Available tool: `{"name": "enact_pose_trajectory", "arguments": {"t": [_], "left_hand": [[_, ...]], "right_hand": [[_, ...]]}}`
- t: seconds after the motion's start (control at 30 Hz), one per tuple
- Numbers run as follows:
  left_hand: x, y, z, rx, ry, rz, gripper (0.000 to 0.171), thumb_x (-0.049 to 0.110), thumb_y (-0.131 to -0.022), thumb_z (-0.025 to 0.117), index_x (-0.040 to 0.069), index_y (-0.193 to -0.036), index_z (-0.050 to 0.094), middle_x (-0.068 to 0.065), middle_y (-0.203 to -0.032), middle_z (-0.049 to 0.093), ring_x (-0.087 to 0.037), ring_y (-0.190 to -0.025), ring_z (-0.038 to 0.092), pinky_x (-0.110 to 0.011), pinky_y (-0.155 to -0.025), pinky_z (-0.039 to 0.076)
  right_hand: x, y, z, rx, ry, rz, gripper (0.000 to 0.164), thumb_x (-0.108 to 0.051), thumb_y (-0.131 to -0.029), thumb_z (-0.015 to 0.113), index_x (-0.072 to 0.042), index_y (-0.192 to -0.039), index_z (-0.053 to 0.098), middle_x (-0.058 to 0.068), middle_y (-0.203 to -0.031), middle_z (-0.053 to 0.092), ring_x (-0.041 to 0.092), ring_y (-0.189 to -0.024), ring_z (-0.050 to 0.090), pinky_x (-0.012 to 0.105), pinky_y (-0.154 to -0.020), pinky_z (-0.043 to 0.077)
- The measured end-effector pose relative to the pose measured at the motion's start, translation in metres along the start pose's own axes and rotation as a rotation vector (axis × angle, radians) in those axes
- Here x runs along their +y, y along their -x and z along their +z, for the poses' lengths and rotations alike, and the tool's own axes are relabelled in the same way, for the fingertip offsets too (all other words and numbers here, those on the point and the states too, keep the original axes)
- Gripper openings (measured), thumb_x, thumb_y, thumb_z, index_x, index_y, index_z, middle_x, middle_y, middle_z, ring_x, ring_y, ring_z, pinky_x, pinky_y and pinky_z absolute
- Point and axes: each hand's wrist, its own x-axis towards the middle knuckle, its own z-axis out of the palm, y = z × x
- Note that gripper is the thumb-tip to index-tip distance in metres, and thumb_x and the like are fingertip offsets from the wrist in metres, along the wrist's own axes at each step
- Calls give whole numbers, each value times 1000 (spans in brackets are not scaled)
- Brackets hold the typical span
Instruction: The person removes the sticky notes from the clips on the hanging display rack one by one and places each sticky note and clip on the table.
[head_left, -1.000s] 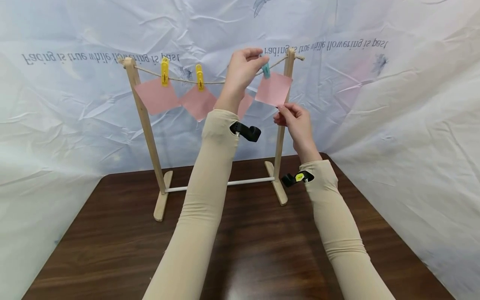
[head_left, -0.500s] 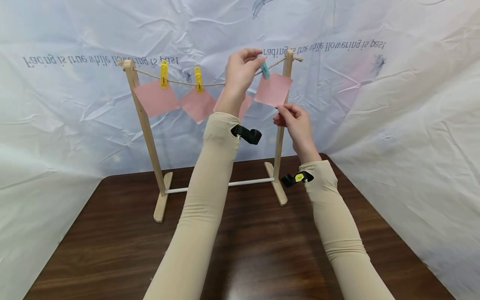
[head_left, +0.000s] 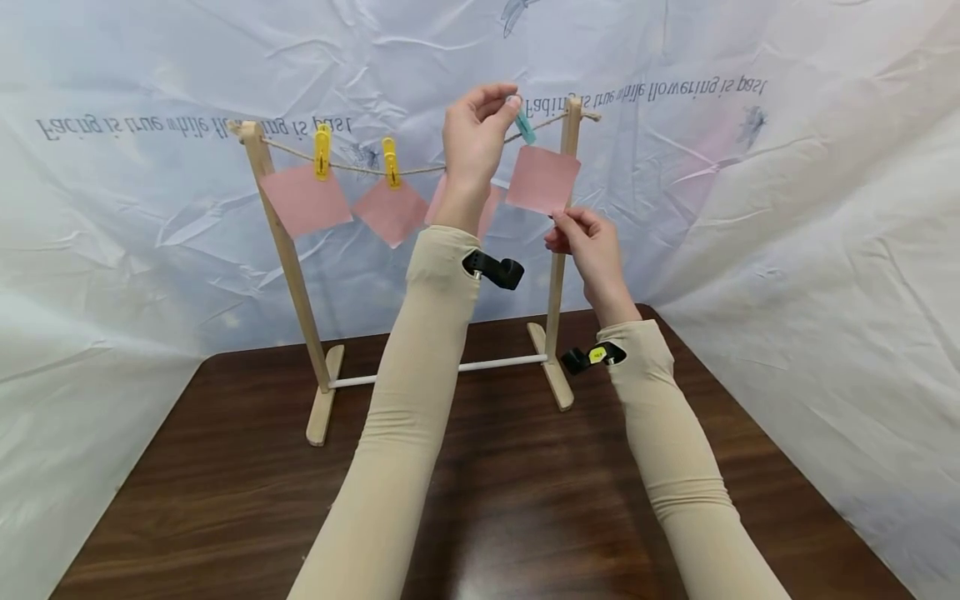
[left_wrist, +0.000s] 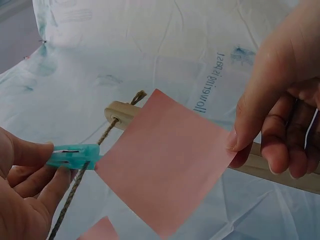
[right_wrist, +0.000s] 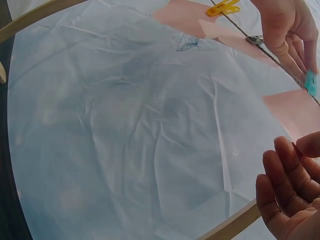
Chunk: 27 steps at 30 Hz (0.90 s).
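Note:
My left hand [head_left: 474, 140] pinches a teal clothespin [head_left: 525, 125] between thumb and fingers at the right part of the rope [left_wrist: 70, 197]. In the left wrist view the clothespin [left_wrist: 75, 156] overlaps the rope, its tip right at one corner of a square pink paper [left_wrist: 165, 160]. Seen from the head, that tip sits just above the top edge of the paper [head_left: 543, 181]. Lower down, my right hand [head_left: 596, 250] pinches the paper's bottom right corner between thumb and index finger. Its other fingers are loosely curled in the right wrist view.
Two yellow clothespins [head_left: 322, 154] hold pink papers [head_left: 307, 202] on the rope's left half. Another pink paper [head_left: 491, 208] hangs partly behind my left wrist, near a grey clothespin [right_wrist: 254, 40]. The wooden rack [head_left: 288, 267] stands on a dark table [head_left: 540, 492] before a printed cloth [head_left: 750, 208].
The teal clothespin has shifted up and left, tilting more, and its tip has come off the paper's face. My left hand rose slightly with it; my right hand stays at the corner.

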Motion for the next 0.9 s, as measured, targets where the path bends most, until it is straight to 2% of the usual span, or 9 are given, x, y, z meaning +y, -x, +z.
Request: {"name": "enact_pose_trajectory", "arguments": {"t": [0.13,0.27,0.4,0.6,0.9], "left_hand": [[-2,-2,1,35,43,32,20,6,-96,69,0,-115,72,-9,-108,73,-11,-101,65,-15,-82,50],[1,2,2,84,56,52,20,7,-96,70,1,-115,72,-6,-109,73,-8,-102,64,-13,-83,50],[4,7,3,104,71,87,20,7,-96,70,1,-115,72,-6,-110,73,-8,-103,64,-13,-86,50],[10,15,2,92,103,133,21,4,-95,69,-2,-115,71,-9,-111,73,-11,-103,65,-14,-88,51],[27,31,-6,26,93,209,28,1,-96,68,-7,-123,65,-16,-116,70,-18,-107,64,-17,-93,50]], "right_hand": [[1,0,0,7,-3,2,20,-18,-99,67,1,-103,69,1,-74,69,12,-69,67,23,-70,58],[2,1,-3,-6,-4,1,20,-18,-99,67,2,-104,68,0,-74,69,12,-69,67,24,-71,58],[2,4,-6,-16,1,0,22,-17,-100,66,3,-105,68,0,-74,68,12,-69,67,23,-70,58],[3,8,-13,-25,-22,11,25,-18,-100,66,7,-106,66,0,-73,68,12,-70,67,22,-71,58],[2,15,-30,-53,-76,-6,17,-12,-99,66,5,-99,66,0,-71,68,12,-66,68,25,-70,59]]}}
